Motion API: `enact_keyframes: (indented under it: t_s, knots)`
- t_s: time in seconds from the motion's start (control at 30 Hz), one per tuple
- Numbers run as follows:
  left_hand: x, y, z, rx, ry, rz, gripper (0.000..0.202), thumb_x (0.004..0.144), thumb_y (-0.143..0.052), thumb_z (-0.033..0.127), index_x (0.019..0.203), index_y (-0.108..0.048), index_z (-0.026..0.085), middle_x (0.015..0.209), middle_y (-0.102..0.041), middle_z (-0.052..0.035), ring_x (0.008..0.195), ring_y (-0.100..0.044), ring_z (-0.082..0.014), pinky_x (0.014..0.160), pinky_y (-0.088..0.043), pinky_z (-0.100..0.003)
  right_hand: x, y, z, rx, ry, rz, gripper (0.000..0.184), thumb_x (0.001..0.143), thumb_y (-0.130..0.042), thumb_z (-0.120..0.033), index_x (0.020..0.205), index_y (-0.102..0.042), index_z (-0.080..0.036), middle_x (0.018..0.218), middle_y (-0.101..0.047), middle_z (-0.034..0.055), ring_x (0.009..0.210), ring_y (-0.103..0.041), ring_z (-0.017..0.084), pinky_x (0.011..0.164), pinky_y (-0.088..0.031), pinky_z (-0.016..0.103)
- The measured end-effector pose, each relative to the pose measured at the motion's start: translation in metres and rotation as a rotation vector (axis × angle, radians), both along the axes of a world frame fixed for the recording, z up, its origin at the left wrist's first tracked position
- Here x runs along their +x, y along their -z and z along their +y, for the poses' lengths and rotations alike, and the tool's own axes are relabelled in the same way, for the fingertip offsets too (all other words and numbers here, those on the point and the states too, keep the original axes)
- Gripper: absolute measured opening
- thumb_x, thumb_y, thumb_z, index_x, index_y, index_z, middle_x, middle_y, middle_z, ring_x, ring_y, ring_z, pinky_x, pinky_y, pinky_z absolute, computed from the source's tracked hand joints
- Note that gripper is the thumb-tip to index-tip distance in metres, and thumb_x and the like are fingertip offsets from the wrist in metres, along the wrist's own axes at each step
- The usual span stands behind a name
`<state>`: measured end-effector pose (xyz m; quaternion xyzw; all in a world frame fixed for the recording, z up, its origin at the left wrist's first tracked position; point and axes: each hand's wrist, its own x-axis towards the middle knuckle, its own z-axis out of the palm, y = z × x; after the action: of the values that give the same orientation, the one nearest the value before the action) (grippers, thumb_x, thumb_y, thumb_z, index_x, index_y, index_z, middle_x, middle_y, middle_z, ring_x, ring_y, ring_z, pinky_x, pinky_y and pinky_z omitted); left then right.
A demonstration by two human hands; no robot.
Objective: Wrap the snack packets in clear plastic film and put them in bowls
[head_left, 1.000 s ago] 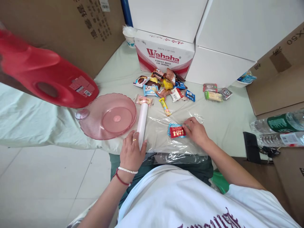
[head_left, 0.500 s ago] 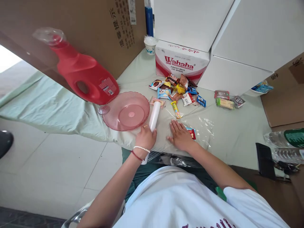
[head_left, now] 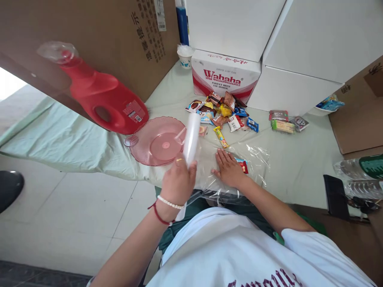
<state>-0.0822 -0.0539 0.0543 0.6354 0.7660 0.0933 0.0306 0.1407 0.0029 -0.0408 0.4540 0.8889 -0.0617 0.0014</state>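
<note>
The white roll (head_left: 191, 137) of clear film is off the tabletop, tilted with its far end up and pointing away from the person, above the near edge of the pink plate (head_left: 155, 141). The left hand (head_left: 178, 181) is closed around the roll's lower end, with a ring, a white bead bracelet and a red cord on that arm. A sheet of clear film (head_left: 255, 159) runs from the roll to the right and lies spread over the tabletop (head_left: 293, 159), which is covered in a pale green cloth. The right hand (head_left: 229, 169) lies flat and spread on this sheet, palm down, pressing it. A red snack packet (head_left: 243, 164) lies under the film, just beside that hand's fingers.

Beyond the sheet is a pile of wrapped snacks (head_left: 223, 109), with a yellow bar (head_left: 220, 136) at its near edge and three more packets (head_left: 284, 121) off to the right. Behind the pile stands a Wahaha carton (head_left: 224, 75), with a paper cup (head_left: 184, 57) at its left. A red jug (head_left: 104, 101) lies on its side, touching the plate's far left rim. At the far right lie plastic bottles (head_left: 359, 175) and a black phone (head_left: 335, 197).
</note>
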Motion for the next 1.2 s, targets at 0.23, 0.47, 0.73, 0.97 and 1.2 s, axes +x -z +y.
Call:
enact_keyframes:
  t_s: [0.23, 0.47, 0.73, 0.97, 1.2]
  knots:
    - [0.011, 0.026, 0.002, -0.268, -0.027, 0.008, 0.036, 0.103, -0.039, 0.039, 0.119, -0.054, 0.01, 0.104, -0.072, -0.0199, 0.085, -0.075, -0.0312, 0.069, -0.056, -0.039, 0.009, -0.005, 0.004, -0.049, 0.022, 0.03, 0.073, 0.106, -0.04, -0.053, 0.161, -0.041, -0.006, 0.17, -0.029, 0.0192, 0.159, -0.03, 0.033, 0.129, -0.026, 0.052]
    - [-0.006, 0.006, -0.028, -0.094, -0.006, -0.475, 0.038, 0.097, -0.044, 0.047, 0.118, -0.05, 0.016, 0.077, -0.069, -0.0081, 0.073, -0.072, -0.0302, 0.07, -0.056, -0.044, 0.014, -0.008, 0.003, -0.07, 0.026, 0.025, 0.073, 0.106, -0.041, -0.052, 0.161, -0.04, -0.004, 0.17, -0.03, 0.0184, 0.159, -0.029, 0.033, 0.129, -0.026, 0.051]
    - [-0.01, -0.077, -0.032, -0.207, -0.1, -1.461, 0.06, 0.085, -0.038, 0.074, 0.105, -0.057, 0.021, 0.065, -0.058, -0.0037, 0.036, -0.041, -0.0135, 0.034, -0.034, -0.032, 0.021, -0.005, 0.006, -0.093, 0.021, 0.08, 0.07, 0.105, -0.044, -0.05, 0.161, -0.041, -0.008, 0.17, -0.031, 0.0161, 0.159, -0.029, 0.032, 0.13, -0.025, 0.052]
    - [-0.024, -0.073, -0.017, -0.139, -0.133, -1.525, 0.046, 0.083, -0.059, 0.063, 0.107, -0.056, 0.025, 0.076, -0.062, -0.0014, 0.049, -0.049, -0.0126, 0.046, -0.04, -0.029, 0.025, -0.004, 0.006, -0.087, 0.014, 0.084, 0.069, 0.105, -0.045, -0.048, 0.161, -0.041, -0.007, 0.17, -0.031, 0.0168, 0.159, -0.029, 0.031, 0.13, -0.024, 0.051]
    - [0.019, 0.023, 0.038, -0.256, 0.086, -0.701, 0.027, 0.096, -0.051, 0.047, 0.103, -0.053, 0.021, 0.095, -0.069, -0.0077, 0.085, -0.068, -0.0242, 0.076, -0.053, -0.036, 0.025, -0.004, 0.006, -0.086, 0.011, 0.081, 0.069, 0.105, -0.047, -0.048, 0.161, -0.041, -0.007, 0.171, -0.031, 0.0168, 0.159, -0.03, 0.032, 0.129, -0.025, 0.051]
